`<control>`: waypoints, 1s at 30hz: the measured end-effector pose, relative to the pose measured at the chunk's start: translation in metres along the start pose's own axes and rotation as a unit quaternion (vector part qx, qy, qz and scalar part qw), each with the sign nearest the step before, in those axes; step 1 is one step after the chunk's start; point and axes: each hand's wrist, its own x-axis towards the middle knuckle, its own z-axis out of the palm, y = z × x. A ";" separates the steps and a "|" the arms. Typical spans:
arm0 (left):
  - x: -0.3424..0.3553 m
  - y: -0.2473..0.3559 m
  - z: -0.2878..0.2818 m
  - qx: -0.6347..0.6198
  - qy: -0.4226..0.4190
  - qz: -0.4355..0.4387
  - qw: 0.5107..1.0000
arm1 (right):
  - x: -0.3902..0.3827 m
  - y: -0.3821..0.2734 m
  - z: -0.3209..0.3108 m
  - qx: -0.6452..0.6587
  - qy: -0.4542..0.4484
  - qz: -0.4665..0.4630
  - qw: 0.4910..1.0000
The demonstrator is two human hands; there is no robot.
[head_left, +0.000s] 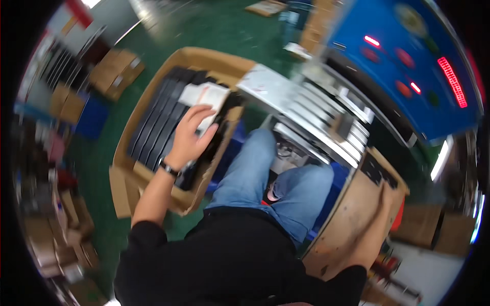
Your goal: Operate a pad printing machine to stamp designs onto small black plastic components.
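Note:
My left hand (190, 138) is over an open cardboard box (120, 152) on my left, its fingers apart and holding nothing that shows. Several long black parts (159, 116) stand in a row inside that box, and a whitish sheet or pad (208, 98) lies on them by my fingertips. On the right, my right hand (389, 196) reaches to the far end of a brown board or open carton (352, 210). Small flat black pieces (374, 169) lie there at its fingertips. Blur hides whether those fingers grip one.
In front of my knees stands a metal bench or machine bed (273, 86) with pale parallel bars (321, 109). Beyond it, a blue panel (403, 56) carries lit red displays. More cardboard boxes (116, 71) and a blue bin (93, 116) stand to the left on the green floor.

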 end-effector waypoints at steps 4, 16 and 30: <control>0.001 -0.067 -0.031 0.010 0.023 -0.088 0.996 | 0.013 -0.070 -0.014 0.092 -0.076 0.067 0.991; 0.135 -0.212 0.004 0.324 -0.337 -0.056 0.882 | -0.071 -0.029 -0.010 0.101 -0.016 0.240 0.965; 0.098 -0.173 -0.025 0.223 -0.283 0.111 0.926 | -0.119 -0.004 -0.017 0.084 -0.030 0.296 0.951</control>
